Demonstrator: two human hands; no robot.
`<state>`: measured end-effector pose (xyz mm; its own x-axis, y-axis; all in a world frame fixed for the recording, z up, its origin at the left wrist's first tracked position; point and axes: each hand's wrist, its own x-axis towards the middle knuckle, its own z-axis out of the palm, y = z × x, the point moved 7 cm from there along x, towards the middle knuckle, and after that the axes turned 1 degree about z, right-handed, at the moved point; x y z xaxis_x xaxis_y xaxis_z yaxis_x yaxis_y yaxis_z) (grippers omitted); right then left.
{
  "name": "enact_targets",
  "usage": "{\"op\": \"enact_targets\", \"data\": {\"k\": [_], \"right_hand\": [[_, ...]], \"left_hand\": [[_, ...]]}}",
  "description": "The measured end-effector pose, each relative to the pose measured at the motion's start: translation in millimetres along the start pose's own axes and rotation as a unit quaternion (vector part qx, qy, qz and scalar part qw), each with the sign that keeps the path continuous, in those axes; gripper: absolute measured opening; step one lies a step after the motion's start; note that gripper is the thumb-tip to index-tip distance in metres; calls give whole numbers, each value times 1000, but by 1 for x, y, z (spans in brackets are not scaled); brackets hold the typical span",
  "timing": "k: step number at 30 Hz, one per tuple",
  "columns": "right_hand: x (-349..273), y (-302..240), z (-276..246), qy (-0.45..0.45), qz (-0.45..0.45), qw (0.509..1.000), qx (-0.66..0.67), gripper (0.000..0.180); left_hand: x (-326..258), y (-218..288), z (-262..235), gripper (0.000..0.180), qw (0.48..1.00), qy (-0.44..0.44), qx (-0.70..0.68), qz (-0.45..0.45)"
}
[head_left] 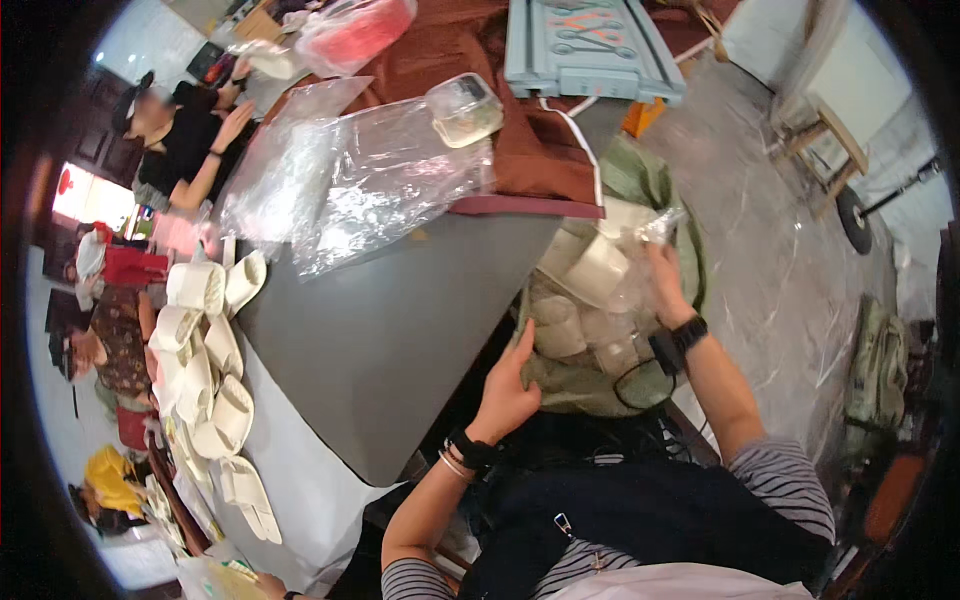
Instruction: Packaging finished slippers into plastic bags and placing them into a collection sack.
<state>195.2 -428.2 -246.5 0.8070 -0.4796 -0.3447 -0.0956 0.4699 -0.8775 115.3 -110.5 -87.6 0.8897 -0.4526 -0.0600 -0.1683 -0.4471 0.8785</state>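
Observation:
A green woven sack stands open in front of me, right of the grey tabletop. Inside lie several cream slippers wrapped in clear plastic, partly covering one another. My right hand is at the sack's right side, its fingers closed on a clear plastic bag; the fingertips are partly hidden. At the left rim, my left hand touches the sack with index finger and thumb stretched apart. Its other fingers are mostly out of sight.
Unwrapped cream slippers line the left side of the grey tabletop. Clear plastic bags, a plastic container and a blue-grey folding stand lie beyond. Other people are at left. A wooden stool stands right.

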Motion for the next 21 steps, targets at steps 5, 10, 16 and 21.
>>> {"op": "enact_targets", "data": {"k": [5, 10, 16, 21], "right_hand": [[-86, -90, 68, -1, -454, 675, -582, 80], [-33, 12, 72, -212, -244, 626, -709, 80], [-89, -96, 149, -454, -159, 432, -763, 60], [-146, -185, 261, -481, -394, 633, -462, 34]], "left_hand": [[3, -1, 15, 90, 999, -39, -25, -12], [3, 2, 11, 89, 998, -47, -22, -28], [-12, 41, -53, 53, 996, -50, 57, 49], [34, 67, -152, 35, 952, 203, 175, 144]]}}
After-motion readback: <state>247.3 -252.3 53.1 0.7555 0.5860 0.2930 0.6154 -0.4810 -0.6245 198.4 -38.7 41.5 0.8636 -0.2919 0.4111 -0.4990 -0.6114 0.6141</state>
